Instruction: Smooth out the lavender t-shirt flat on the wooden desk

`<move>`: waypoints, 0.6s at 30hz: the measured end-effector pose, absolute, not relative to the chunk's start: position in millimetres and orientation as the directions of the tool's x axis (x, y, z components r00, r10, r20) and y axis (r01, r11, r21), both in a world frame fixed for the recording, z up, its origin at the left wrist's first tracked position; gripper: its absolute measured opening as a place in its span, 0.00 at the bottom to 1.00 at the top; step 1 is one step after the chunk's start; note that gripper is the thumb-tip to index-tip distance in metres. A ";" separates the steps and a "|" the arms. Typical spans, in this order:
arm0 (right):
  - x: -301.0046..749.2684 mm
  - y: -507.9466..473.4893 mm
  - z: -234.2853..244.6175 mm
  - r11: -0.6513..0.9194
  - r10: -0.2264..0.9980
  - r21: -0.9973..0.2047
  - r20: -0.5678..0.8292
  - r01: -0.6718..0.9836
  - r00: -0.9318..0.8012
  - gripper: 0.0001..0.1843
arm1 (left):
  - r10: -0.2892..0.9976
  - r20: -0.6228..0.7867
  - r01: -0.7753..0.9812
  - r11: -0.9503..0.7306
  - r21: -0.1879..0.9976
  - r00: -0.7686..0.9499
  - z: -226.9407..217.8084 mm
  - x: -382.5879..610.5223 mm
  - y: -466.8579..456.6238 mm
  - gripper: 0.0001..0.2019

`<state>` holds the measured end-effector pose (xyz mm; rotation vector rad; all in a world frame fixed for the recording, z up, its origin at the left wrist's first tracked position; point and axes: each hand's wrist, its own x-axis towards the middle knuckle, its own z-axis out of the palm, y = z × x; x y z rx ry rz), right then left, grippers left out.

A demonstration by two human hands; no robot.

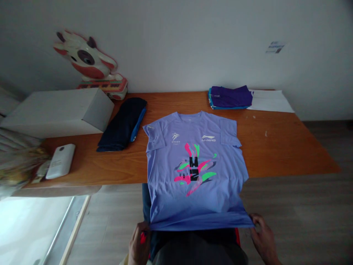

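A lavender T-shirt (162,173) with a bright printed design lies front side up, its collar and sleeves on the wooden table (275,147). Its lower part reaches over the near table edge toward my lap. My left hand (139,243) pinches the hem at the left corner. At the right corner my right hand (263,235) grips the hem between thumb and fingers. Between both hands the hem is drawn fairly straight, and its edge looks turned over.
Dark folded clothing (122,123) lies left of the shirt, near a white box (57,110) and a white device (60,161). Behind the box stands a cow-shaped toy keyboard (91,66). Purple folded clothing (231,96) and a white sheet (271,100) rest at the back right.
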<state>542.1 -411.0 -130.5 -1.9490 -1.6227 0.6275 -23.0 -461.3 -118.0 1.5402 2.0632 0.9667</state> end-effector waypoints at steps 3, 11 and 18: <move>542.4 -413.4 -122.5 -0.207 0.950 -0.697 0.026 0.687 0.312 0.11 | 0.927 0.148 0.673 0.133 0.728 -0.344 -110.8 -26.0 -462.6 0.06; 546.9 -394.0 -101.7 -0.231 0.929 -0.688 0.054 0.688 0.366 0.16 | 0.943 0.166 0.714 0.097 0.693 -0.290 -83.0 -28.3 -451.8 0.15; 556.2 -383.8 -96.1 0.019 0.999 -0.688 0.032 0.725 0.004 0.10 | 0.911 0.183 0.656 0.117 0.746 -0.370 -88.5 -41.5 -450.6 0.08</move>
